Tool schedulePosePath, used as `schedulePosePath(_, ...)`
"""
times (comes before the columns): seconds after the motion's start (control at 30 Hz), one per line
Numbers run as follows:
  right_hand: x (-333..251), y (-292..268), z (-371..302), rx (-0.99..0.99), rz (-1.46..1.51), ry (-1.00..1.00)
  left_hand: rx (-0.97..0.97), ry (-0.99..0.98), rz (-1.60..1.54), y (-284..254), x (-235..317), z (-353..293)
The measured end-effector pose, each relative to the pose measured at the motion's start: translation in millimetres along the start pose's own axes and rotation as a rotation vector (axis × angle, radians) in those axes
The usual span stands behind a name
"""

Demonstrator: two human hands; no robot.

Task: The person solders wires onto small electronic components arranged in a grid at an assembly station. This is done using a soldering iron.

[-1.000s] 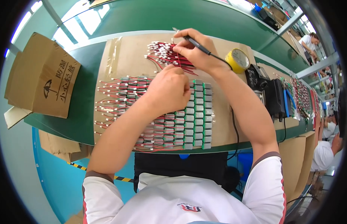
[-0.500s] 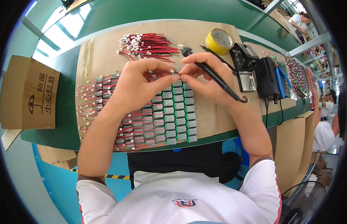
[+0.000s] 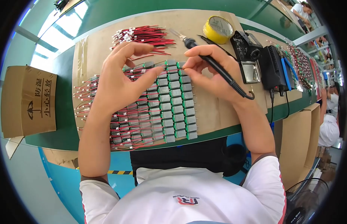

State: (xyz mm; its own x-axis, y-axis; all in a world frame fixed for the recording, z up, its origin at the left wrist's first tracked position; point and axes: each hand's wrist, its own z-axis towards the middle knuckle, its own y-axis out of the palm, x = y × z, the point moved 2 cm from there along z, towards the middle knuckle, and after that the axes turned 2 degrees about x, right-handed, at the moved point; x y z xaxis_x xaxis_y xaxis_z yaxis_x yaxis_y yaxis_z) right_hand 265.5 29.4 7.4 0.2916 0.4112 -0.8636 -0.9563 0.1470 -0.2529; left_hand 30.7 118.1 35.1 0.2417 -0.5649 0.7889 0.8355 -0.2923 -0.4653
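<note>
Two bare hands are seen over a sheet of brown cardboard (image 3: 214, 112) at the centre of the frame. A black-handled soldering iron (image 3: 214, 67) is grasped by the right hand (image 3: 214, 74), its shaft pinned under the thumb and its tip aimed toward the upper left; its cord is cut off from sight behind the wrist. The left hand (image 3: 121, 82) is spread open, with the index finger and thumb laid on the top row of small grey motors (image 3: 173, 108), which are set in neat columns in the middle of the frame; whether one motor is pinched cannot be made out, since the fingertips of both hands meet there and cover the spot. Much of the left part of the rows is hidden under the left palm and forearm. A loose bundle of red and black wires (image 3: 143, 35) is seen at the upper centre, a yellow tape roll (image 3: 218, 28) at the upper right, and a brown carton (image 3: 28, 100) at the left edge.
</note>
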Motion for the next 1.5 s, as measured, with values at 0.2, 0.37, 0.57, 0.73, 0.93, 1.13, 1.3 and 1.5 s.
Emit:
schedulePosePath(0.2,-1.3,17.4,-4.3,-0.046,-0.027,-0.117,-0.286,0.238,0.106,14.0,4.5,-8.8)
schedulePosePath(0.37,3.3,21.3,-9.3,0.041,0.071,-0.051,-0.27,-0.133,-0.049,16.4,6.9,-9.3)
schedulePosePath(0.57,6.2,21.2,-10.4,0.053,0.244,0.1,-0.27,-0.244,-0.225,18.2,0.2,-11.6)
schedulePosePath(0.73,7.1,18.7,-11.3,0.068,0.321,0.157,-0.233,-0.404,-0.382,18.9,5.5,-7.5)
schedulePosePath(0.93,-7.0,8.6,-11.2,-0.035,-0.015,0.05,-0.206,-0.372,-0.189,16.0,-3.4,-8.7)
schedulePosePath(1.13,6.4,-41.5,-27.5,-0.034,0.05,-0.186,-0.219,-0.188,0.084,17.5,-8.1,-10.3)
schedulePosePath(1.3,15.7,-36.4,-46.0,0.077,0.3,0.18,-0.257,-0.125,0.171,19.9,-9.5,-10.0)
schedulePosePath(1.5,15.5,-34.8,-43.4,-0.003,0.28,0.197,-0.231,-0.07,0.201,23.8,-12.5,-11.6)
